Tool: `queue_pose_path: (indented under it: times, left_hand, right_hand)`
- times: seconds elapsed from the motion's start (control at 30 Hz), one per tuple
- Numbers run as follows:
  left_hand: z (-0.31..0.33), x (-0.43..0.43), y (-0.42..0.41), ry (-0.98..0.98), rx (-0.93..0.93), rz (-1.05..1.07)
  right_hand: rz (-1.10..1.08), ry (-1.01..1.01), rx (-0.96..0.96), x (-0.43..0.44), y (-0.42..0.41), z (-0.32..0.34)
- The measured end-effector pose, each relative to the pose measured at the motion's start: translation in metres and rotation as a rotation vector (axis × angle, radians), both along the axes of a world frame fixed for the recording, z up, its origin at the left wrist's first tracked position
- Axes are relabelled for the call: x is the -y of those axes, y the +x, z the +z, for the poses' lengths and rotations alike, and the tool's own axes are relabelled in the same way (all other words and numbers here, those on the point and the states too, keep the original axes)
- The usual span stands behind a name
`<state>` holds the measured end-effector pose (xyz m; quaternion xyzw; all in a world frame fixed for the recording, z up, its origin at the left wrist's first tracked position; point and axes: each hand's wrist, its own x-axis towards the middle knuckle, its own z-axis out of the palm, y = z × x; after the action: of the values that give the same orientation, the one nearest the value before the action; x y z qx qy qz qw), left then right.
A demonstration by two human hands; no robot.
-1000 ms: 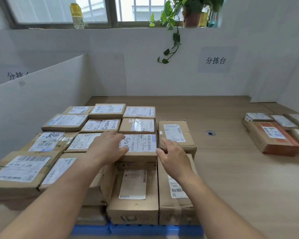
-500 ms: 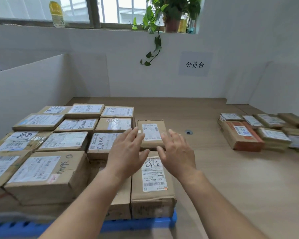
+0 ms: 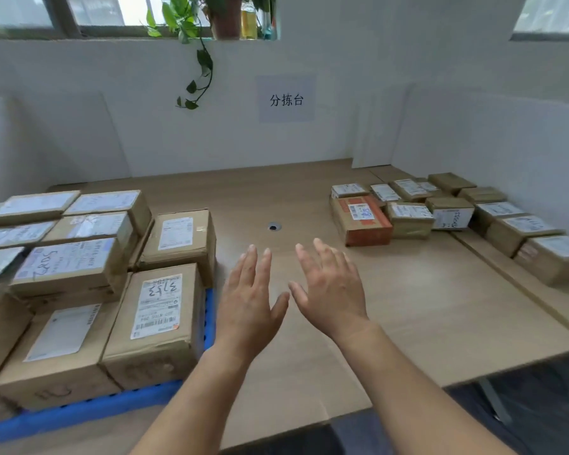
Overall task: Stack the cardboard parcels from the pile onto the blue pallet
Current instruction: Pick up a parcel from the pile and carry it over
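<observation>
Blue pallet [image 3: 79, 417] already loaded with many stacked parcels [image 3: 79, 257], about a dozen left in the pile [image 3: 440, 211], left hand [image 3: 248, 300] and right hand [image 3: 330, 290] both spread, empty, over the table [image 3: 424, 307].

Both hands hover empty over the bare desk [image 3: 424, 307], left hand [image 3: 248, 305] and right hand [image 3: 334, 292] spread flat, between the stacked parcels [image 3: 155, 323] on the blue pallet [image 3: 79, 412] and the pile [image 3: 408, 211] at right.

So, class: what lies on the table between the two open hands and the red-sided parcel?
Only bare table in the head view, between the left hand, right hand and red-sided parcel.
</observation>
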<state>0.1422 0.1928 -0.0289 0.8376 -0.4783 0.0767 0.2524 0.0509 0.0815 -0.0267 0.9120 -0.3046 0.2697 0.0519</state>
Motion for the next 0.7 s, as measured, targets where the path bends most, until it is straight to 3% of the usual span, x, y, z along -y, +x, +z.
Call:
queue_pose_path:
  times: [0.37, 0.7]
  left_hand:
    - [-0.017, 0.100, -0.119, 0.090, -0.012, -0.033]
    - [-0.036, 0.190, -0.146, 0.174, -0.021, -0.126]
  right_hand:
    - [-0.101, -0.034, 0.034, 0.089, -0.131, -0.016]
    - [-0.224, 0.038, 0.013, 0.164, -0.173, -0.031]
